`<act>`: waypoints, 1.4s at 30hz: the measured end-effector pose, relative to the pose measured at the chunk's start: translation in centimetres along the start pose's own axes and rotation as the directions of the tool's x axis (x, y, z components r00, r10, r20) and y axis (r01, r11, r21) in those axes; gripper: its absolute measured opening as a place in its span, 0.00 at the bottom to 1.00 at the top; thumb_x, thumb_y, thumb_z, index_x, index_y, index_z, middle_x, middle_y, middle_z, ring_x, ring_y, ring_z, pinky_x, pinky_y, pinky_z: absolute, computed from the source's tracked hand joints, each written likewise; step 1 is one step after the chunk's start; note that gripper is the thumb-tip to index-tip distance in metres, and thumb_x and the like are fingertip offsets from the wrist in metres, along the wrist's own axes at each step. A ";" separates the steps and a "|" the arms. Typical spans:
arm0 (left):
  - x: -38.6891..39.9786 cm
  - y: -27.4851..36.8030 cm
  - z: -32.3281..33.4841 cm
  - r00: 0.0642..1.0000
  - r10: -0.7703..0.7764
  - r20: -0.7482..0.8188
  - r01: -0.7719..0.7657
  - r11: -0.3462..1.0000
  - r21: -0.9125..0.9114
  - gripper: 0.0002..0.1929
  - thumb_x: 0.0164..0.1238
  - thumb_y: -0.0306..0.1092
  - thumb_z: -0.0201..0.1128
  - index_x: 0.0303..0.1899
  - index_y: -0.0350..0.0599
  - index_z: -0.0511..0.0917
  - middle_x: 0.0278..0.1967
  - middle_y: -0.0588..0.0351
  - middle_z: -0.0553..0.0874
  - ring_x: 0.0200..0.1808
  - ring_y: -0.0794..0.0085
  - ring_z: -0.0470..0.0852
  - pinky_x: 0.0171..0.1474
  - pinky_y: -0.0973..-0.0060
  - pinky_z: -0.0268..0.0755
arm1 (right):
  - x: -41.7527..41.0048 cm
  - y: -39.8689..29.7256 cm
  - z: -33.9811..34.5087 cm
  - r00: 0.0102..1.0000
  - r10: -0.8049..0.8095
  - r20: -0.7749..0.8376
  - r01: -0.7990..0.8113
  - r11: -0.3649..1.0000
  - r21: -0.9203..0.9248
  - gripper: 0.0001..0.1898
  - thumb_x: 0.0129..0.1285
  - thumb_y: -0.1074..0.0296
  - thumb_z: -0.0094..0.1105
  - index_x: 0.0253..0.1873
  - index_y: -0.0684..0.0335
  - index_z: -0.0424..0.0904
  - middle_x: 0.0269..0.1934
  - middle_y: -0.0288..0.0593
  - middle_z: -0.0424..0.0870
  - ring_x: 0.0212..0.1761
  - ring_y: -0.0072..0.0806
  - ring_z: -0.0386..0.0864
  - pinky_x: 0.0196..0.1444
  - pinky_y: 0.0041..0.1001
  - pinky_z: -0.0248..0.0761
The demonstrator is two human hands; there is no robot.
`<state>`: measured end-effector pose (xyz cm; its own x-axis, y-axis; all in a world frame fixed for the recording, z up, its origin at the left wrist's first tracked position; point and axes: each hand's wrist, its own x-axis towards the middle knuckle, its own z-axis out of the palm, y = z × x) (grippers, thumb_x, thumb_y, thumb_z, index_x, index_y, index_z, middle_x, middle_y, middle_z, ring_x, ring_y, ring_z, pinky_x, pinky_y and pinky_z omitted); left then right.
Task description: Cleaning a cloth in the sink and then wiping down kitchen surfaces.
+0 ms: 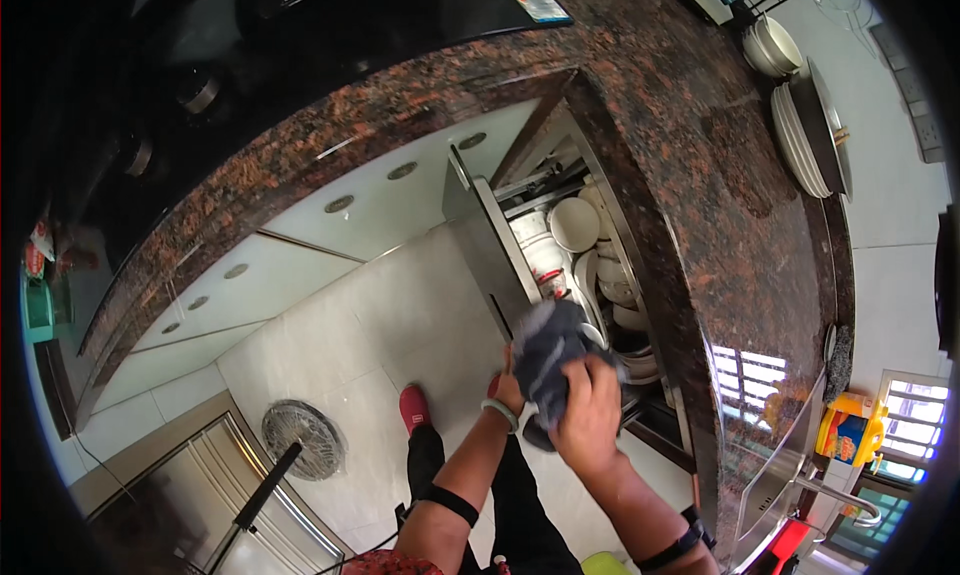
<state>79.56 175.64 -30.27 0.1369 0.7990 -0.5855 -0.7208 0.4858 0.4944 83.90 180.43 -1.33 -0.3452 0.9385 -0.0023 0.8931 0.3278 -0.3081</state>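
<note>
A bunched dark grey cloth, blurred in places, is held in front of the pulled-out drawer. On its near side, the fingers of my right hand press into the folds. My left hand, with a pale bangle at the wrist, grips the cloth's left side; most of its fingers are hidden behind it. A white rim shows at the cloth's right edge; I cannot tell whether it belongs to something inside the cloth. White bowls and other dishes are stacked in the drawer beyond.
A dark red-brown granite counter wraps around the drawer, with a black cooktop at far left. Stacked plates and bowls stand along the wall. A tap is at lower right. A round-based stand rests on the tiled floor.
</note>
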 end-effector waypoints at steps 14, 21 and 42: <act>-4.1 7.7 6.5 0.972 -0.209 -0.106 0.202 0.977 -0.074 0.27 0.75 0.60 0.47 0.64 0.55 0.65 0.53 0.58 0.78 0.49 0.70 0.81 0.49 0.67 0.78 | 16.3 -4.6 1.2 0.999 -0.048 0.017 0.048 0.999 -0.011 0.38 0.45 0.75 0.71 0.63 0.54 0.61 0.51 0.52 0.69 0.55 0.51 0.70 0.53 0.45 0.71; -2.9 9.6 1.1 0.994 0.012 -0.105 -0.009 0.999 0.035 0.25 0.75 0.46 0.51 0.68 0.54 0.59 0.59 0.56 0.75 0.56 0.71 0.75 0.55 0.63 0.72 | -3.7 2.0 -2.0 0.997 -0.026 0.067 0.016 0.989 0.145 0.32 0.40 0.74 0.71 0.55 0.61 0.70 0.51 0.58 0.73 0.51 0.57 0.73 0.55 0.46 0.68; -13.0 13.9 13.1 0.932 0.355 -0.067 -0.218 0.700 0.680 0.38 0.66 0.29 0.62 0.71 0.39 0.48 0.58 0.47 0.72 0.55 0.68 0.75 0.57 0.73 0.70 | -24.9 11.5 -9.9 0.671 0.469 0.575 -0.516 -0.262 0.816 0.37 0.41 0.65 0.66 0.60 0.67 0.65 0.48 0.41 0.79 0.50 0.28 0.77 0.57 0.31 0.70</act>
<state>76.66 176.72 -7.35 -0.1742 0.8938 -0.4132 -0.0721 0.4069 0.9106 105.62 161.92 4.59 0.0214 0.7207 -0.6929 -0.2910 -0.6586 -0.6939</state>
